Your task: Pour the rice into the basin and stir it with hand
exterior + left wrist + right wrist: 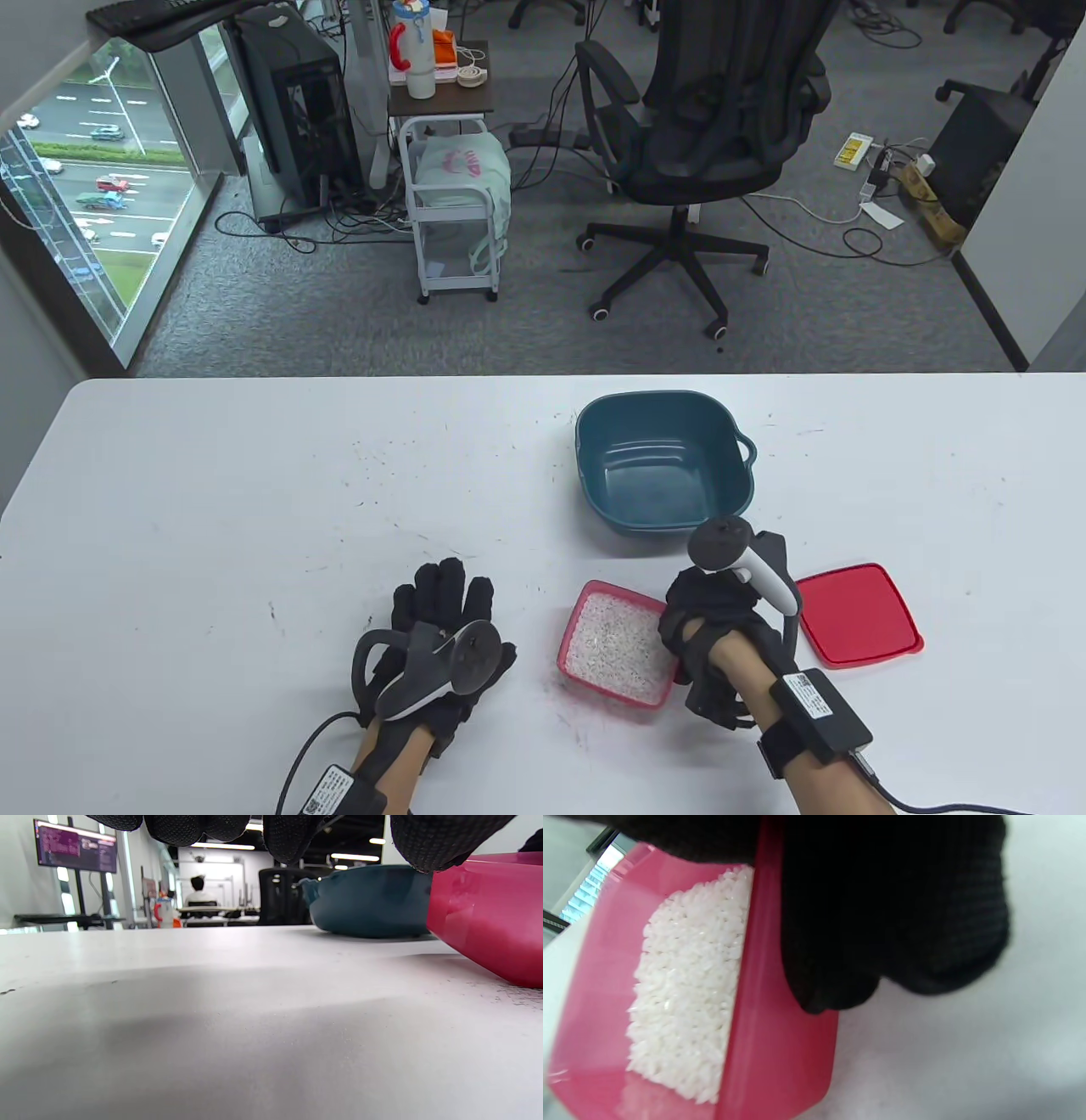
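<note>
A pink square box of white rice sits on the white table near the front, seen close in the right wrist view as rice inside the box. My right hand grips the box's right wall, fingers curled over its rim. The empty teal basin stands just behind the box. My left hand lies flat on the table, to the left of the box, holding nothing. In the left wrist view the basin and box show at right.
The red lid lies on the table right of my right hand. The table's far edge runs just behind the basin. An office chair and a small cart stand on the floor beyond.
</note>
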`<move>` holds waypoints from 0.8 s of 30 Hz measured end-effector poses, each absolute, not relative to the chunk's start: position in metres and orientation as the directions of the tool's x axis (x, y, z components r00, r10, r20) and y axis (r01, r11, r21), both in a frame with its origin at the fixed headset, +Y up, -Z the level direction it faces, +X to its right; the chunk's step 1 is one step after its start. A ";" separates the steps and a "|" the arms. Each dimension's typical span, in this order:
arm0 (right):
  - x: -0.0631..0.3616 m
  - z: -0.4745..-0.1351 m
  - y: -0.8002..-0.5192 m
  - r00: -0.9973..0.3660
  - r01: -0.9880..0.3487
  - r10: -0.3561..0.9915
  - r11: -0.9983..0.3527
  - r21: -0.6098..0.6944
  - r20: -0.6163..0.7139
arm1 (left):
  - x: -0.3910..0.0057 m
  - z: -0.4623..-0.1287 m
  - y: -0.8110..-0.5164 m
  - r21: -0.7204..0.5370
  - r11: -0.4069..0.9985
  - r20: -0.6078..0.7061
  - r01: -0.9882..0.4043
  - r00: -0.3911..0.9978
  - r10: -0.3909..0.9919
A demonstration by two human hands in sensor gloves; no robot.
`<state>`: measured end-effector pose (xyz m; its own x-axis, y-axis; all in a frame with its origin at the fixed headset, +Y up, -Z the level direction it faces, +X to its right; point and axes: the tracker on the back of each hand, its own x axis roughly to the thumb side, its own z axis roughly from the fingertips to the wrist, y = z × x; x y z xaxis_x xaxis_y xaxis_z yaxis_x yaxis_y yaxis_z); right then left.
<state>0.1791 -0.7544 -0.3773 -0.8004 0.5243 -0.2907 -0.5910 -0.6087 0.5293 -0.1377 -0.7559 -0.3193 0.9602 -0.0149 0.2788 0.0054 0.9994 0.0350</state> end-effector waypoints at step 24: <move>0.232 -0.430 -0.657 -0.379 -0.900 0.893 -0.417 -0.126 -0.243 | -0.139 -0.318 -0.752 0.026 0.999 0.274 0.027 0.961 -0.033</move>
<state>0.2320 -0.6570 -0.4300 -0.3792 0.8929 -0.2429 -0.9002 -0.4167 -0.1264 -0.1390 -0.7517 -0.3183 0.9611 -0.0332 0.2741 0.0270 0.9993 0.0264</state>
